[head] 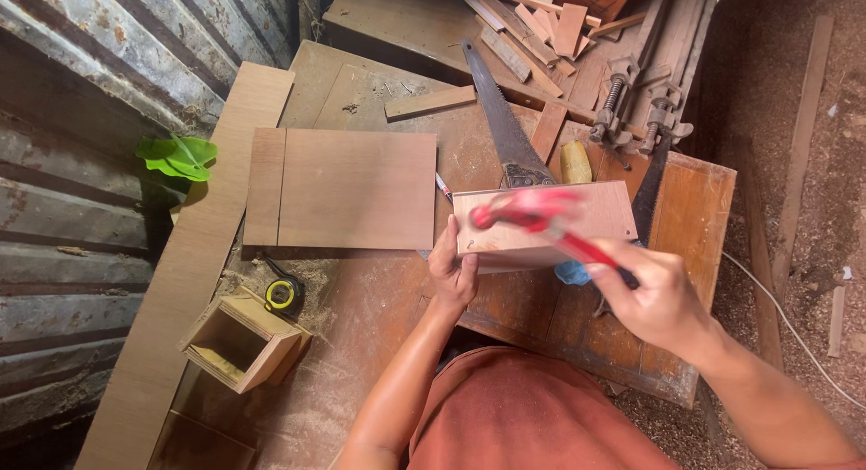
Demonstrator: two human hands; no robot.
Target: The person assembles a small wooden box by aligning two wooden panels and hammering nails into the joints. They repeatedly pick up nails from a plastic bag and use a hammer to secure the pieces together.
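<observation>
My left hand point(452, 273) grips the left end of a small wooden box point(591, 210) standing on the workbench point(388, 299). My right hand point(654, 299) holds a red-handled hammer point(528, 213), blurred by motion, with its head over the box's left part. A hand saw point(503, 127) lies just behind the box. A blue object point(570, 272) peeks out under the box near my right hand.
A flat plywood panel point(356, 188) lies left of the box. A yellow tape measure point(282, 294) and a small open wooden box point(242, 342) sit at lower left. Clamps point(636, 109) and wood offcuts point(532, 28) lie at the back. A long board point(194, 253) leans beside a corrugated metal wall point(72, 163).
</observation>
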